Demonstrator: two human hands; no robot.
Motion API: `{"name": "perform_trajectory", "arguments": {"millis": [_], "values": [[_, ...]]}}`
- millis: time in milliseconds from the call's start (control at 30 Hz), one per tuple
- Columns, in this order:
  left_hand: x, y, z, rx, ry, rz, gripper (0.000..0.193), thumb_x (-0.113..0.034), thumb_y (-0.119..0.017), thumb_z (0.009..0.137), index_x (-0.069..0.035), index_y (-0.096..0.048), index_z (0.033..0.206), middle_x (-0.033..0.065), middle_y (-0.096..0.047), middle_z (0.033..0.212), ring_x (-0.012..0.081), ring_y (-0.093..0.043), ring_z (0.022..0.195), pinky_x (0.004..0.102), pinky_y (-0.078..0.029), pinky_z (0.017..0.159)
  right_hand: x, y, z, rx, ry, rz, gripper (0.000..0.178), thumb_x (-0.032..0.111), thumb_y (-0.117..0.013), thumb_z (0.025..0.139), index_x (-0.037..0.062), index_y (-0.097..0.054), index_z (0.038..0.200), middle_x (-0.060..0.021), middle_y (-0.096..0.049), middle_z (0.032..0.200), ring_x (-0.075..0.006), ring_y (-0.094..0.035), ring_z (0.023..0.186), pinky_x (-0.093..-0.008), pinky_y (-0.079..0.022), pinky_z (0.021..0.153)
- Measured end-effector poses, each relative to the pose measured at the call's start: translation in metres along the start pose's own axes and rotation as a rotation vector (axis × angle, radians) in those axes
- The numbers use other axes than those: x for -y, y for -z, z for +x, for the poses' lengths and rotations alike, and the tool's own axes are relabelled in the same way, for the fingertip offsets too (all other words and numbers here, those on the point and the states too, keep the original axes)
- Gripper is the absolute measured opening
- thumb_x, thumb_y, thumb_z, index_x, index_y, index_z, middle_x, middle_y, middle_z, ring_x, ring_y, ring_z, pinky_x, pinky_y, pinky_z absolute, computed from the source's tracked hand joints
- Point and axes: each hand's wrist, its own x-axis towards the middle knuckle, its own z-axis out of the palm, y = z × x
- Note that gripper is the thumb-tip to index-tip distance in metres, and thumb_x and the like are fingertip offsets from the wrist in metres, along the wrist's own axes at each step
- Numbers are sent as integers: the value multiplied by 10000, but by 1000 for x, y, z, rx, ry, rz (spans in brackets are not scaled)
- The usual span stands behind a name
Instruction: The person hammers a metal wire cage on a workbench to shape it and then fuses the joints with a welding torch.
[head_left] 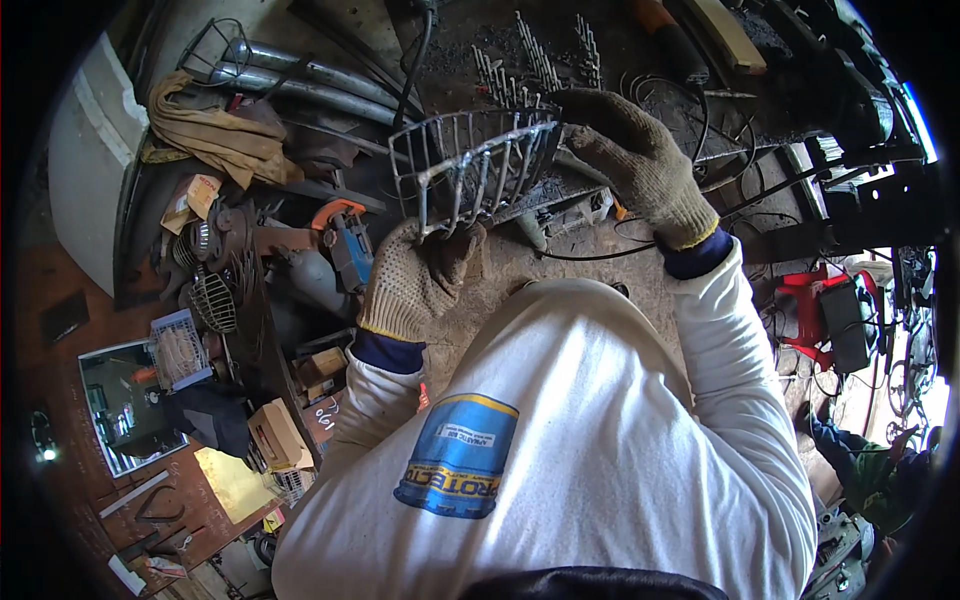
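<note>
Wire cage [470,157], grey metal, is between the two gloved hands at the near edge of the worktop [440,65], tilted, open side up.

Left hand [412,285]: below the near left corner; fingers curled upward, apparently pinching a lower bar, contact partly hidden. Right hand [640,165]: at the cage's right end; fingers extended and slightly parted, tips by the rim. Cannot tell whether they close on it.

Progress, judged: the cage is well formed. Rim and upright bars stand joined, with lumps at several crossings that look like weld beads. Some near bars seem to have loose lower ends; whether these still need joining cannot be told.

Three bunches of short metal rods [538,55] stand on the worktop behind, presumably unused stock. The orange-and-black power tool [672,42] lies there, untouched.
</note>
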Motion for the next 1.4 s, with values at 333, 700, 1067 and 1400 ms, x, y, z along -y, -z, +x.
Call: {"name": "perform_trajectory", "arguments": {"millis": [333, 700, 1067, 1400], "values": [[-12, -28, -3, -177, -521, 633, 338, -62, -566, 925, 36, -569, 1248, 219, -689, 1104, 314, -718, 917, 403, -637, 772, -11, -12, -6, -7, -266, 158, 496, 203, -623, 986, 9, -465, 1414, -88, -639, 1187, -131, -626, 1025, -271, -520, 895], [-32, -26, 10, -294, -979, 970, 246, -66, -693, 891, 7, -688, 1126, 79, -739, 1004, 133, -684, 877, 261, -520, 801, -24, -37, 4, 150, -56, -420, 406, 184, -653, 926, 80, -581, 1312, -88, -689, 986, -206, -670, 884, -334, -532, 797], [-40, -21, 8, -368, -1016, 1285, 299, -97, -640, 956, -3, -630, 1240, 87, -733, 1039, 108, -690, 770, 218, -533, 633, -95, -12, -11, 287, -149, -1291, 420, 321, -525, 974, 197, -512, 1375, -177, -612, 1169, -378, -636, 977, -492, -535, 807], [-45, 2, 25, -402, -1046, 1470, 253, -128, -601, 983, -16, -633, 1206, 79, -732, 897, 129, -708, 700, 229, -531, 588, -39, -33, -37, 116, -515, -487, 281, 251, -588, 950, 33, -578, 1127, -117, -618, 737, -251, -630, 654, -393, -484, 615]]}}
